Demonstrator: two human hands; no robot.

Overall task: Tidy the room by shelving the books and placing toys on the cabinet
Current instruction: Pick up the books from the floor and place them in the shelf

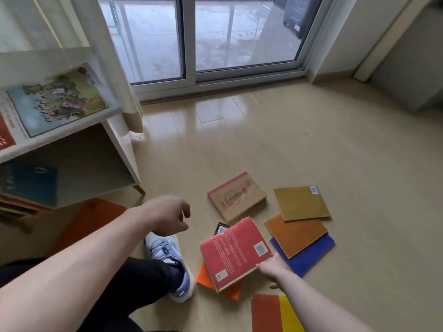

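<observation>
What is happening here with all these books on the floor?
A person is tidying books. The right hand grips the edge of a red book, tilted up over an orange one. The left hand hangs free, holding nothing. More books lie on the floor: tan, gold, orange-brown, blue. The white shelf already holds some.

Scattered books [300, 203] lie flat on the pale floor [359, 164].
</observation>
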